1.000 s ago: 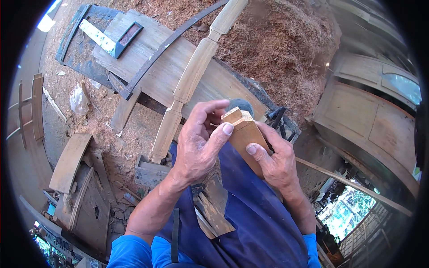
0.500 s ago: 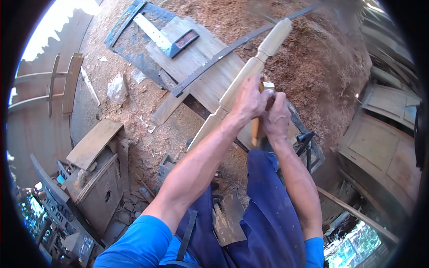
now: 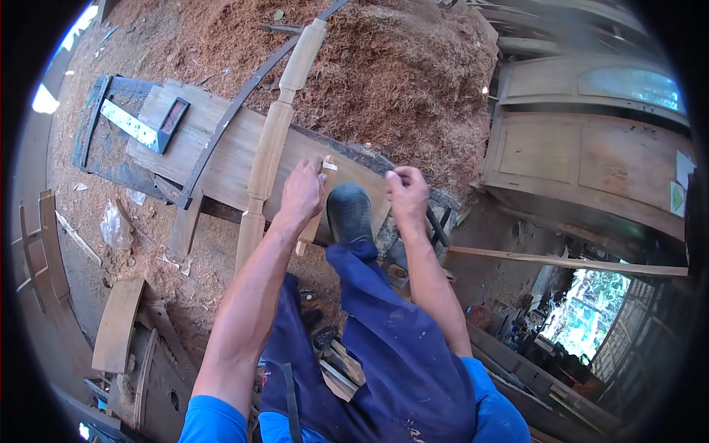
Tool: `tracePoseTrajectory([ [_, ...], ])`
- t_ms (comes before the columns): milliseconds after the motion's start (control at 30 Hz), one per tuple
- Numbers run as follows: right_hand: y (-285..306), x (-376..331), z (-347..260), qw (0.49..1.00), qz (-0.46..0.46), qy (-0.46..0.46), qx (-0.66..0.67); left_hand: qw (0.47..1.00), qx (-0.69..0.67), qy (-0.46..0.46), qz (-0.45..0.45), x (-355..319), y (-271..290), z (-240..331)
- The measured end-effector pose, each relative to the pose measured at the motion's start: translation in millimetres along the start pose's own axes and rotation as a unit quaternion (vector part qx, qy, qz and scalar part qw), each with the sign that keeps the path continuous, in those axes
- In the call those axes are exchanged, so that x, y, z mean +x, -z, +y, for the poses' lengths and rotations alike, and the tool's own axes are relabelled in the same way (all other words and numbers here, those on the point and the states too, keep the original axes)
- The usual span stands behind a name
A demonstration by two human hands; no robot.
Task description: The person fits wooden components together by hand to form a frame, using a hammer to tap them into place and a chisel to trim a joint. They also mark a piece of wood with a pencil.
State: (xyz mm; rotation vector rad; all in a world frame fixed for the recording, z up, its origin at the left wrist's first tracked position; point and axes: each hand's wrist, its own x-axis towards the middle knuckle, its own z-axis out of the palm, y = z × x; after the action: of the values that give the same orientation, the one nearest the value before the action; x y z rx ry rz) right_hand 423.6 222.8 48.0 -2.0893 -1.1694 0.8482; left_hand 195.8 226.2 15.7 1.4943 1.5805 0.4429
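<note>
My left hand (image 3: pixel 301 193) is closed, its fingers curled at a narrow, light wooden strip (image 3: pixel 313 227), just right of a long wooden post (image 3: pixel 269 148) with shaped necks. That post lies aslant across a wide board (image 3: pixel 221 140). To the right, apart from the left hand, my right hand (image 3: pixel 408 196) is raised with its fingers drawn together; whatever they may pinch is too small to make out. My dark shoe (image 3: pixel 349 214) rests on the board between the two hands, beside the strip.
A curved dark bar (image 3: pixel 229 118) crosses the board. Beyond it lies a try square (image 3: pixel 136 127) with a pale blade. Heaped wood shavings (image 3: pixel 399 81) cover the far ground. Wooden cabinet panels (image 3: pixel 576 155) stand at right, and a wooden box (image 3: pixel 122 325) at lower left.
Both hands were together over the strip beside the post; my right hand has moved away to the right. The head view has turned, so the scene sits further left. The shoe now shows plainly.
</note>
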Motion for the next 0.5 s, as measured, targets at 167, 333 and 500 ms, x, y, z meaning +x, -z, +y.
tracePoseTrajectory([
  [167, 74, 33, 118, 0.96, 0.131, 0.006, -0.247, 0.999, -0.048, 0.007, 0.024, -4, 5, -8],
  [333, 44, -16, 130, 0.963, -0.003, 0.018, -0.268, 0.994, 0.026, 0.064, -0.081, -9, 3, -17],
  [500, 37, -61, 123, 0.956, 0.046, -0.074, -0.28, 0.989, 0.001, 0.12, -0.09, -7, 9, -3],
])
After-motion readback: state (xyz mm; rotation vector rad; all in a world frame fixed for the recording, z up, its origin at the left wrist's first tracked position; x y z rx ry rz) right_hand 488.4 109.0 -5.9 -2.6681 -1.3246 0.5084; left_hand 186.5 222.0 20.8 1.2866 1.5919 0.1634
